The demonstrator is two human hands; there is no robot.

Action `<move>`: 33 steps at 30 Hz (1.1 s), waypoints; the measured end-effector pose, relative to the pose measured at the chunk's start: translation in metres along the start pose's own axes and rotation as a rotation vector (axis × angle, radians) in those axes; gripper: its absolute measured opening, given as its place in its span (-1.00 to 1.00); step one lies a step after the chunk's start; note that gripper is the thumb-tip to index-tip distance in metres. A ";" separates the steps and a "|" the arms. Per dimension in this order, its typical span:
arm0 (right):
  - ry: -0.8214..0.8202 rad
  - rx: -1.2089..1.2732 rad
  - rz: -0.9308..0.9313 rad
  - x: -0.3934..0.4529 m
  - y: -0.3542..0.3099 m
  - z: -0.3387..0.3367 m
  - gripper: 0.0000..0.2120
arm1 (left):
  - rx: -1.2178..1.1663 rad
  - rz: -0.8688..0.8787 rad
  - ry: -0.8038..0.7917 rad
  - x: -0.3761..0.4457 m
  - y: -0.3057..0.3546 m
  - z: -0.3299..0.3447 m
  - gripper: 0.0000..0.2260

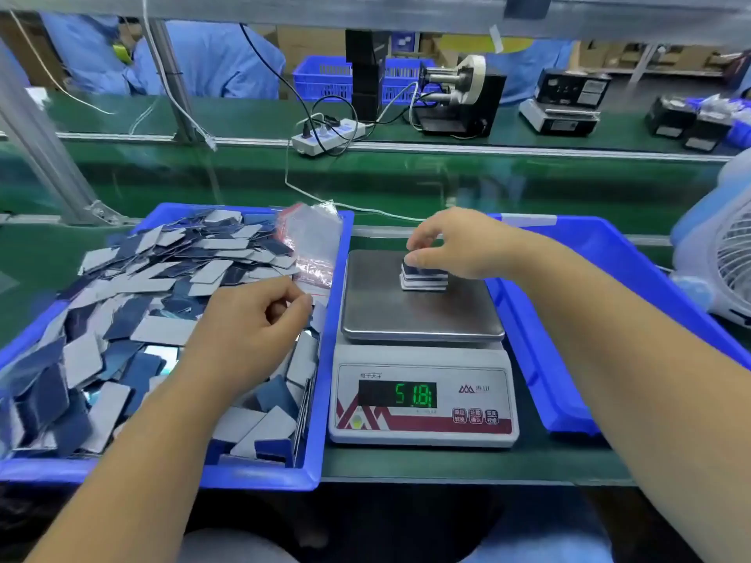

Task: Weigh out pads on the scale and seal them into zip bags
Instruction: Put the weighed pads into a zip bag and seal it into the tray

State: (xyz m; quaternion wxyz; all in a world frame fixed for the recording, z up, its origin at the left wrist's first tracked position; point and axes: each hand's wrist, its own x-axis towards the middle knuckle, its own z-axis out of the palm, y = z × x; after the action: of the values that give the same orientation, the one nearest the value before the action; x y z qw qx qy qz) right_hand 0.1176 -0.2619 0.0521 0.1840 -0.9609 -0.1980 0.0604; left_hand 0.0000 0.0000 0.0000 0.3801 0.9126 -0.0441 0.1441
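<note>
A small stack of pads (424, 278) sits on the steel platform of the scale (422, 319), whose green display (414, 394) reads 51.8. My right hand (459, 245) reaches over the stack and pinches its top pads between fingers and thumb. My left hand (252, 314) hovers over the blue bin (325, 359) heaped with loose grey and dark blue pads (162, 302); its fingers are curled and pinch something small that I cannot make out. A bundle of clear zip bags with red strips (313, 241) lies at the bin's far right corner.
A second blue bin (569, 359) stands right of the scale. A white fan (723, 253) sits at the far right. Behind runs a green conveyor belt with a power strip (325, 136), cables, a label dispenser (459, 99) and other scales. People in blue coats work across the line.
</note>
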 end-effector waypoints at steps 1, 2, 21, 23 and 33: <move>-0.031 0.005 0.009 0.001 -0.001 0.001 -0.78 | 0.003 -0.001 -0.005 0.000 -0.001 0.000 -0.81; -0.056 0.002 0.015 0.002 -0.003 0.001 -0.78 | 0.001 -0.012 0.005 0.000 0.000 -0.001 -0.80; -0.230 -0.004 0.161 0.010 -0.001 -0.007 -0.75 | -0.091 -0.023 -0.035 0.002 -0.006 0.001 -0.81; -0.247 0.005 0.192 0.010 -0.003 -0.006 -0.72 | -0.101 -0.036 -0.039 0.002 -0.005 0.001 -0.81; -0.185 -0.077 0.179 -0.004 -0.016 0.004 -0.64 | -0.130 -0.089 -0.057 0.019 0.002 -0.019 -0.83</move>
State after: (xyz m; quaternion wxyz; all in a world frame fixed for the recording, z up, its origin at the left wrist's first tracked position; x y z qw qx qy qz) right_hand 0.1075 -0.2487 0.0551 0.1219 -0.9714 -0.1297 0.1573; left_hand 0.0137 0.0121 0.0197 0.4432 0.8908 -0.0234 0.0980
